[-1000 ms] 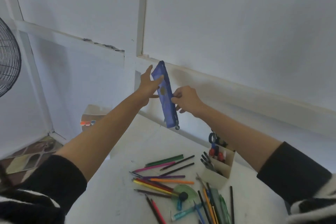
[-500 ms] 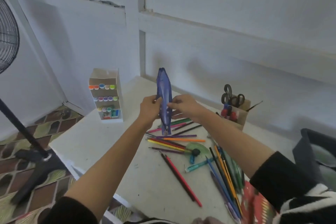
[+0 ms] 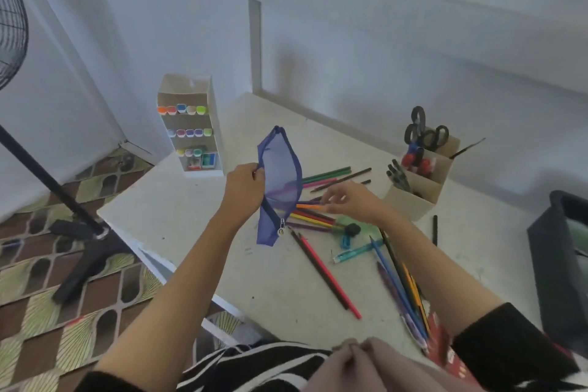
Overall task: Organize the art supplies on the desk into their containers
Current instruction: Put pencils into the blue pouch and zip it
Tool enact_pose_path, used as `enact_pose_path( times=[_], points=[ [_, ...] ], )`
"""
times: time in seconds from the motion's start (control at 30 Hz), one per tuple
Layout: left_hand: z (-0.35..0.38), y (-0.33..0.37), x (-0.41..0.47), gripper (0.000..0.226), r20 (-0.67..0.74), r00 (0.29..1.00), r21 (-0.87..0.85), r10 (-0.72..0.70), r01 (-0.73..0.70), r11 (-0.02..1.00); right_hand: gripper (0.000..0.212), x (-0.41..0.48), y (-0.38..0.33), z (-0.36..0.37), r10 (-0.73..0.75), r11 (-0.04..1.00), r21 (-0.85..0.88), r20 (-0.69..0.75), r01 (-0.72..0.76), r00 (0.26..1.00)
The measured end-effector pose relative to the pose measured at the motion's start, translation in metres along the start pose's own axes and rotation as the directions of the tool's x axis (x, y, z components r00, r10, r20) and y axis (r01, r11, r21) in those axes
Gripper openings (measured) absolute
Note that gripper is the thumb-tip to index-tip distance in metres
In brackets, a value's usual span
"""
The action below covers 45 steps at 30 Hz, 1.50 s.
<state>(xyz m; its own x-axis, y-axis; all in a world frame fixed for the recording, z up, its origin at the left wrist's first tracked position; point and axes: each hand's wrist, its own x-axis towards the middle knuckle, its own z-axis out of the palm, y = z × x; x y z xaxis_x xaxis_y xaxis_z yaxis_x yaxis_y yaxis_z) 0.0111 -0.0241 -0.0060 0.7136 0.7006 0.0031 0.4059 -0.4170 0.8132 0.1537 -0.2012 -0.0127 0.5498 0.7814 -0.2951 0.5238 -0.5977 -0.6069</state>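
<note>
Left hand: I see the left hand (image 3: 244, 184) raised above the desk, thumb and fingers pinched on the zip edge of the blue mesh pouch (image 3: 282, 176).
Pouch: it hangs almost upright and clear of the desk (image 3: 178, 219). Its zip is open along most of the edge, and the puller (image 3: 281, 224) sits near the bottom corner.
Right hand: the right hand (image 3: 351, 200) is low over the pencils, just right of the pouch. Its fingertips are closed on the end of an orange pencil (image 3: 310, 206), whose other end points toward the pouch.
Loose pencils: a spread of coloured pencils (image 3: 319, 220) lies on the desk under and beyond the right hand, partly seen through the mesh. I make out green, pink, purple, yellow and red ones.
Nearer me: a red pencil (image 3: 332, 282) and a dark one lie side by side. A second bunch (image 3: 403, 291) fans toward the desk's near right edge, with a teal pen (image 3: 356, 253) between the two groups.
Caddy: a cardboard caddy (image 3: 423, 188) stands at the right rear, holding black scissors (image 3: 420, 132) and markers.
Marker rack: a tall cardboard rack (image 3: 191, 124) at the desk's far left corner shows three rows of coloured caps.
Surroundings: a fan stand (image 3: 57, 189) rests on the patterned floor to the left, and a dark bin (image 3: 553, 267) stands at the right.
</note>
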Motion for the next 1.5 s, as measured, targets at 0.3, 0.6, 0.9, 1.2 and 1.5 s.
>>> enact_pose_path(
  times=[0.3, 0.6, 0.9, 1.2, 1.5],
  points=[
    [0.012, 0.004, -0.006, 0.037, 0.062, 0.998, -0.03, -0.005, 0.006, 1.0, 0.018, -0.016, 0.038, 0.003, 0.013, 0.953, -0.303, 0.033, -0.003, 0.999],
    [0.021, 0.016, -0.011, 0.032, 0.086, 0.996, 0.002, 0.035, -0.035, 0.999, 0.022, -0.012, -0.047, -0.021, -0.27, 0.937, 0.112, -0.365, 0.33, 0.891],
    [0.018, 0.005, -0.016, 0.031, 0.062, 0.998, 0.008, 0.029, -0.029, 1.0, 0.019, -0.001, 0.002, -0.011, -0.117, 0.989, -0.129, -0.366, 0.074, 0.923],
    [0.023, 0.004, -0.013, 0.031, 0.066, 0.998, 0.005, 0.017, -0.017, 1.0, 0.051, -0.011, 0.04, 0.005, 0.015, 0.879, -0.477, 0.026, -0.001, 1.0],
    [0.027, 0.001, -0.013, 0.03, 0.072, 0.997, -0.016, 0.008, -0.007, 1.0, 0.005, -0.022, 0.017, -0.014, -0.216, 0.926, -0.361, -0.278, 0.107, 0.936]
  ],
)
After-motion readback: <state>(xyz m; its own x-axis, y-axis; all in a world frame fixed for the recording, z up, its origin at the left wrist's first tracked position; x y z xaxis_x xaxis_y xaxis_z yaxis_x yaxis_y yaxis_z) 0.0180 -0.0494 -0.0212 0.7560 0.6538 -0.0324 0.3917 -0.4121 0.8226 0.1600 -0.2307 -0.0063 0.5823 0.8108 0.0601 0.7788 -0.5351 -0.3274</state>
